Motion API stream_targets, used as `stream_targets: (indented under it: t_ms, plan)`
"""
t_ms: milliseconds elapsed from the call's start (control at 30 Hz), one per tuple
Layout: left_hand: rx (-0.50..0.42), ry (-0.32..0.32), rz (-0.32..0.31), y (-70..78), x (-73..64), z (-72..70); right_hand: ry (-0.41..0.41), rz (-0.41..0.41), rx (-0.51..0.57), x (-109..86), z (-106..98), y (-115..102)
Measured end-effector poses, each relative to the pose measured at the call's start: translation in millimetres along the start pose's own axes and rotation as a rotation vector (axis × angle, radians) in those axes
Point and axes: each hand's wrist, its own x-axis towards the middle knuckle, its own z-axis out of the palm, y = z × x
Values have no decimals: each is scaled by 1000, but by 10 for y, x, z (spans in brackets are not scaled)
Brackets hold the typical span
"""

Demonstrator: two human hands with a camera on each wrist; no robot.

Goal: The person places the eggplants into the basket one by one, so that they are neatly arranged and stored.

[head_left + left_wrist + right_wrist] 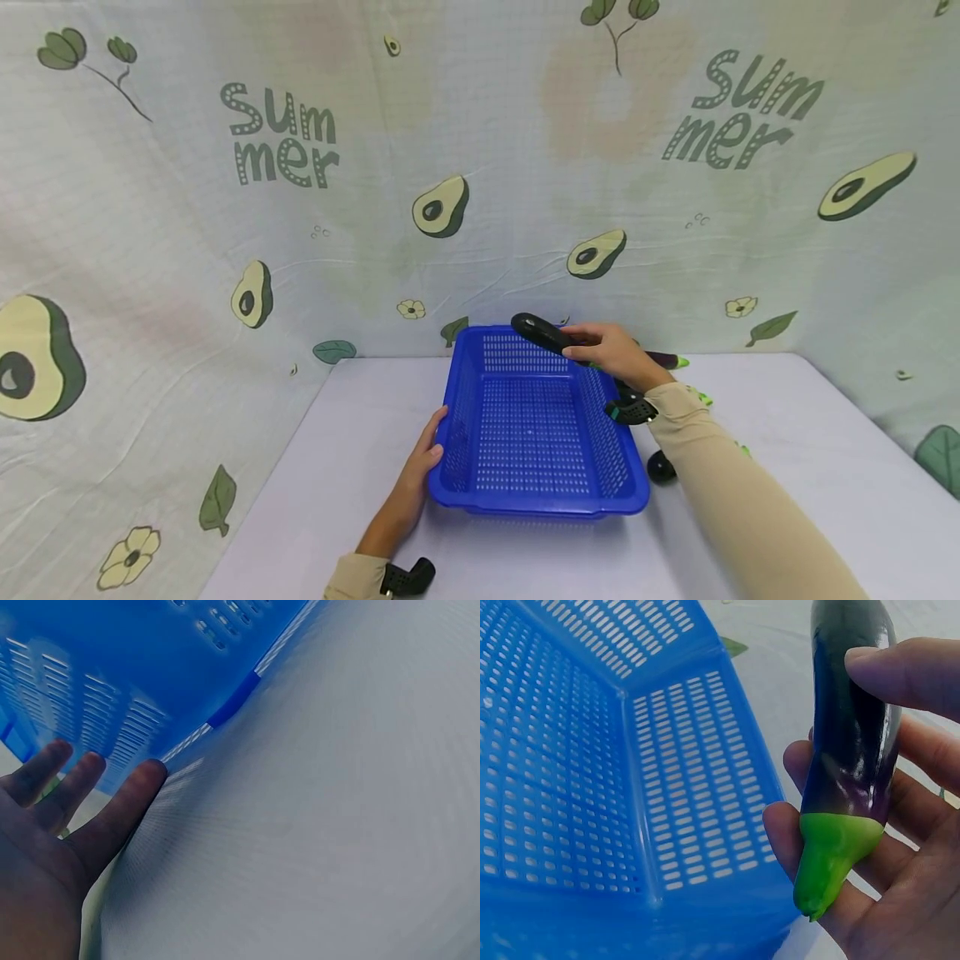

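Right hand (pixel 611 352) has a dark eggplant (pixel 849 761) pinched, thumb on one side, fingers curled round the other; glossy body, bright green stem cap. In the head view the eggplant's blunt end points left, appearing over the far right corner of the blue basket (pixel 528 433); the right wrist view puts its cap end just beside the basket's side wall. Left hand (pixel 411 479) is at the basket's left side, fingers extended and spread against the outer wall, not wrapped round anything I can see; the left wrist shot is dim and cuts off the thumb, so can't fully call its contact there. Basket is on the white table (pixel 300 517), slotted walls and floor. To its right, a second eggplant (pixel 666 360) lies partly behind the right hand, and a dark round end (pixel 662 467) shows between basket and right sleeve (pixel 735 492); green bits (pixel 702 397) peek past the forearm. Black straps on both wrists. Behind it all, avocado-print cloth (pixel 510 125) lettered "summer".
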Motion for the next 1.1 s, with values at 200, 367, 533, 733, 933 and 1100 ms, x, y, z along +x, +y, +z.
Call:
stream_targets:
  t_ms: [200, 367, 533, 733, 933, 1100]
  plan:
    - [3, 8, 4, -3, -6, -18, -18, -4, 16, 110, 81, 51]
    - [-3, 14, 12, 6, -10, -30, -57, -10, -23, 202, 168, 25]
    - [4, 13, 7, 2, -8, -29, -79, 4, -60, 274, 245, 21]
    - [14, 15, -4, 1, -14, -25, -84, 14, -129, 347, 318, 50]
    - [-2, 7, 3, 0, -12, -16, -122, 38, -165, 401, 387, 66]
    - [-7, 5, 4, -16, 2, -6, -136, 55, -211, 429, 439, 78]
